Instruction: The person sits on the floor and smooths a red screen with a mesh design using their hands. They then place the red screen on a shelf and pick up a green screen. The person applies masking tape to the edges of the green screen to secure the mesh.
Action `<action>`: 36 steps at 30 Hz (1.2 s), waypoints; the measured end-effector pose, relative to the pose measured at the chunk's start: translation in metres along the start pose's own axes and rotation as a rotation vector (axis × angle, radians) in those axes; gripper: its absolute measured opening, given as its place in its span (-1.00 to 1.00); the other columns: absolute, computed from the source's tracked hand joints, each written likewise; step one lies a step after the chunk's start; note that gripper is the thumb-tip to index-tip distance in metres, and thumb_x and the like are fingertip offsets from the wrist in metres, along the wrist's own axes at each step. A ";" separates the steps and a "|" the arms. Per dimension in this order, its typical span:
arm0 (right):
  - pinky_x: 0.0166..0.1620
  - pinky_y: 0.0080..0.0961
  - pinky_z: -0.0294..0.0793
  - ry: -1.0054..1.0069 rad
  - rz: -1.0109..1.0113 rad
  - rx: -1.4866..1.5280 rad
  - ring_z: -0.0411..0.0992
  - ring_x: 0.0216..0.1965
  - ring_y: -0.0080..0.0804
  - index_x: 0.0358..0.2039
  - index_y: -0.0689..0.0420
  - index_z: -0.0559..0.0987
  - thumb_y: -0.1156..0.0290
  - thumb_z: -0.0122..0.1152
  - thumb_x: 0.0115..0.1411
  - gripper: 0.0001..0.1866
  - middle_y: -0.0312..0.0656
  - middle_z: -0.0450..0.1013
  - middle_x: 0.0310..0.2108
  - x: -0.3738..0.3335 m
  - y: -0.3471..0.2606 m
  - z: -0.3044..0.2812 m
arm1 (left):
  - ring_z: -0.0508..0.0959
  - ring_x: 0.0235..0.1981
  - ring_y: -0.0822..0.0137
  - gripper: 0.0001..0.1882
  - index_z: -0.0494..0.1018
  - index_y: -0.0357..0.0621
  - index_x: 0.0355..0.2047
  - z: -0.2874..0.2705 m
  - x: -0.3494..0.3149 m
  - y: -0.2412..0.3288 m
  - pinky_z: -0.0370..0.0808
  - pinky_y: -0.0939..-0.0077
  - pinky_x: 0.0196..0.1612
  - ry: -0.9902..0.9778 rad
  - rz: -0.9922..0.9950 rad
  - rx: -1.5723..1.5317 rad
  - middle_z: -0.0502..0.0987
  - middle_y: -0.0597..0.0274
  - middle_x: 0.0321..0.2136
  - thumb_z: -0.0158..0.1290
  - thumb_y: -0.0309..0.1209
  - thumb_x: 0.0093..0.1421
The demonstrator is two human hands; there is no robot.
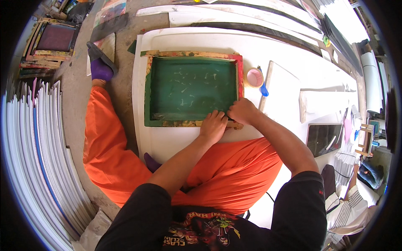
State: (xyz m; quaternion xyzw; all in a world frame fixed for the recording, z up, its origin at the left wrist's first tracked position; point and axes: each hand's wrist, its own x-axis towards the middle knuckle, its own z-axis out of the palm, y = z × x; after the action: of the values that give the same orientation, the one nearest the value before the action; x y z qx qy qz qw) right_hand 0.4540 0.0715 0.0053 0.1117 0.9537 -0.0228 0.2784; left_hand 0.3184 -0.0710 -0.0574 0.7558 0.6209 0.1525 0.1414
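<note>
A screen printing frame [192,90] with green mesh and paint-stained wooden rails lies flat on a white board. Pale stroke-like marks show across the mesh. My left hand [214,125] rests at the near rail, its fingers bent over the inner edge close to the right corner. Just beside it, my right hand [243,111] is closed at that same corner, fingertips pinched together and pointing at the mesh. Whatever may be between those fingertips is too small to make out. A roll of tape [255,78] sits on the board right of the frame.
A blue-handled tool [264,90] lies by the tape. Farther right are a wood-edged white panel [280,85] and a dark glass-like sheet [323,139]. Stacked sheets [42,159] stand at the left; more frames [54,37] are piled beyond. My legs fold around the board's near side.
</note>
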 end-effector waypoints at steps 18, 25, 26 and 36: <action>-0.18 -0.14 0.64 0.116 0.172 0.088 0.66 -0.19 -0.13 -0.16 0.04 0.68 0.28 0.31 0.17 -0.76 -0.18 0.59 -0.21 -0.011 0.009 -0.007 | 0.52 -0.06 0.13 -0.60 0.66 -0.10 -0.11 -0.006 -0.001 0.001 0.52 0.22 0.04 0.036 -0.027 -0.100 0.55 0.26 -0.13 0.39 -0.33 0.01; -0.11 -0.17 0.63 0.169 0.262 0.379 0.62 -0.16 -0.07 -0.01 -0.01 0.67 0.25 0.35 0.09 -0.58 -0.19 0.58 -0.23 -0.032 -0.006 -0.032 | 0.52 -0.03 0.14 -0.63 0.67 -0.05 -0.12 -0.006 -0.002 0.002 0.52 0.21 0.05 0.056 -0.044 -0.130 0.56 0.30 -0.11 0.40 -0.32 0.02; -0.11 -0.17 0.63 0.039 0.305 0.386 0.63 -0.16 -0.06 0.00 -0.02 0.68 0.25 0.34 0.09 -0.58 -0.17 0.60 -0.22 -0.032 -0.013 -0.035 | 0.52 -0.03 0.15 -0.63 0.67 -0.04 -0.11 -0.008 -0.002 0.003 0.51 0.21 0.06 0.053 -0.056 -0.149 0.56 0.31 -0.11 0.39 -0.32 0.03; -0.11 -0.11 0.63 -0.050 0.458 0.596 0.67 -0.18 -0.05 -0.19 0.02 0.71 0.17 0.33 0.08 -0.68 -0.07 0.67 -0.30 -0.028 -0.011 -0.020 | 0.50 0.00 0.17 -0.64 0.68 0.12 -0.09 -0.019 0.002 0.008 0.49 0.18 0.08 -0.028 -0.139 -0.157 0.55 0.39 -0.10 0.38 -0.30 0.06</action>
State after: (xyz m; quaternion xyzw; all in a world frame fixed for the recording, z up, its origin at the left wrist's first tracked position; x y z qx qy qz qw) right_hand 0.4640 0.0569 0.0368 0.3976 0.8484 -0.2391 0.2548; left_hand 0.3184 -0.0701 -0.0366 0.6994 0.6561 0.1799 0.2190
